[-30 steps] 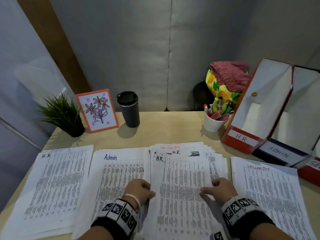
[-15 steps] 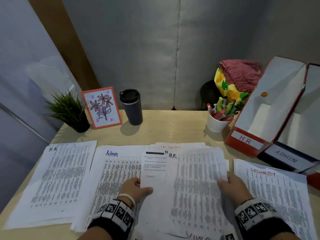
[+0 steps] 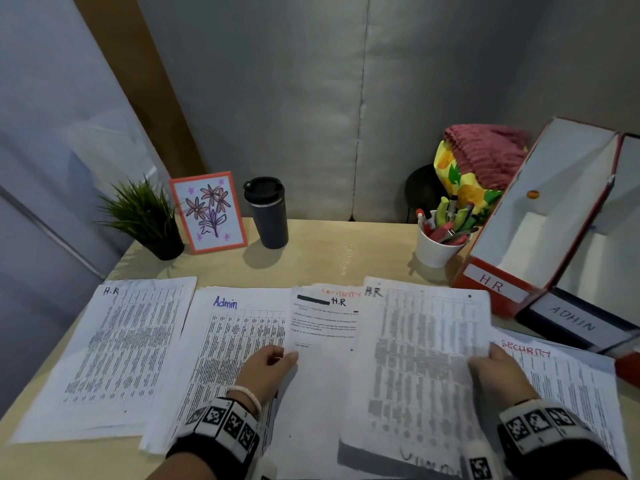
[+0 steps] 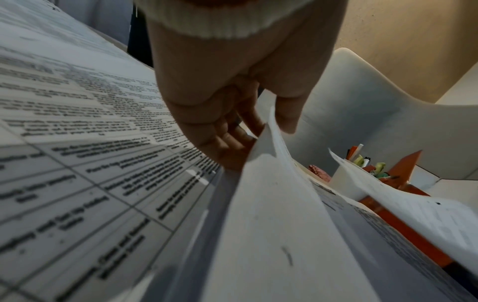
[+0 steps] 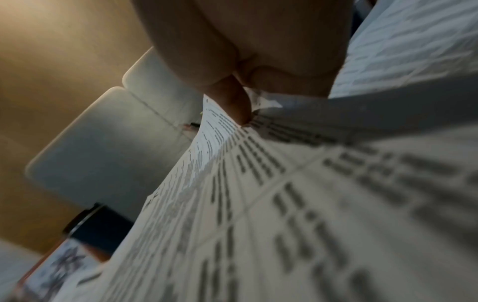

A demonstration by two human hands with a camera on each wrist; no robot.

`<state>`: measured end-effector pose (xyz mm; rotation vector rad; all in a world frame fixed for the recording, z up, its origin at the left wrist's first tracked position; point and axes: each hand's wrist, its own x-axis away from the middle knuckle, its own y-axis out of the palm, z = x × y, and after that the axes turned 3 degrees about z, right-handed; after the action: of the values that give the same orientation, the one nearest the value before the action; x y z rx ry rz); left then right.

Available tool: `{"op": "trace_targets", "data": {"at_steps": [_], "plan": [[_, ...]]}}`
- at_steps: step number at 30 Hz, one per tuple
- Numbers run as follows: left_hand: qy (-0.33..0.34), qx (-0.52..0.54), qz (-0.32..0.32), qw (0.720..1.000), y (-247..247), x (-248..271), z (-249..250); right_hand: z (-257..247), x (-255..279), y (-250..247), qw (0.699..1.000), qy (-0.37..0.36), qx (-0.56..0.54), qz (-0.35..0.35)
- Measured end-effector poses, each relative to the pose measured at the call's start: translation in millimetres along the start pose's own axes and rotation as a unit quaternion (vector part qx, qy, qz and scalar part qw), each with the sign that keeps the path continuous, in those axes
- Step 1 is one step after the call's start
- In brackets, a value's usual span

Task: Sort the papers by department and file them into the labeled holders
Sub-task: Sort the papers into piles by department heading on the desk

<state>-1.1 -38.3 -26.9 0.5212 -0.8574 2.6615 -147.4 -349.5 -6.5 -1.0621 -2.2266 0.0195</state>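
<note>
My right hand (image 3: 491,365) pinches the right edge of a printed sheet marked H.R (image 3: 426,358) and holds it lifted over the middle stack; the thumb (image 5: 232,104) lies on its top face. My left hand (image 3: 270,368) pinches the left edge of the letter sheet marked H.R (image 3: 325,341) that tops the middle stack, thumb (image 4: 287,114) above the paper's edge. Sorted piles lie flat: H.R pile (image 3: 114,348) at left, Admin pile (image 3: 232,334) beside it, Security pile (image 3: 568,386) at right. The red H.R holder (image 3: 498,285) and dark Admin holder (image 3: 571,323) stand at right.
Along the back of the desk stand a small potted plant (image 3: 145,220), a framed flower drawing (image 3: 207,213), a black travel mug (image 3: 266,213) and a white cup of pens (image 3: 440,240). A padded grey wall closes off the back. Another red holder's corner (image 3: 628,370) shows at far right.
The right hand has lifted the top H.R table sheet and carried it rightward off the middle stack, uncovering a letter sheet marked H.R. The left hand stays at the stack's left edge.
</note>
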Motion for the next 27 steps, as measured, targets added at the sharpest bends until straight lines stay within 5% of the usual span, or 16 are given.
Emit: {"op": "trace_targets", "data": {"at_steps": [6, 14, 21, 27], "plan": [[-0.010, -0.037, -0.071, 0.997, 4.3, 2.6, 3.1, 8.9, 11.6, 55.5, 0.983, -0.076, 0.110, -0.125], [0.011, -0.094, -0.087, 0.992, 8.4, 8.1, 6.1, 4.3, 21.8, 64.3, 0.961, -0.164, 0.183, -0.125], [0.110, -0.235, -0.114, 0.959, 14.5, 14.8, 6.6, 13.7, 15.4, 43.4, 0.976, -0.092, 0.035, -0.192], [0.107, -0.187, -0.111, 0.970, 14.1, 11.6, -1.7, 12.5, 17.1, 38.6, 0.968, -0.099, 0.072, -0.221]]}}
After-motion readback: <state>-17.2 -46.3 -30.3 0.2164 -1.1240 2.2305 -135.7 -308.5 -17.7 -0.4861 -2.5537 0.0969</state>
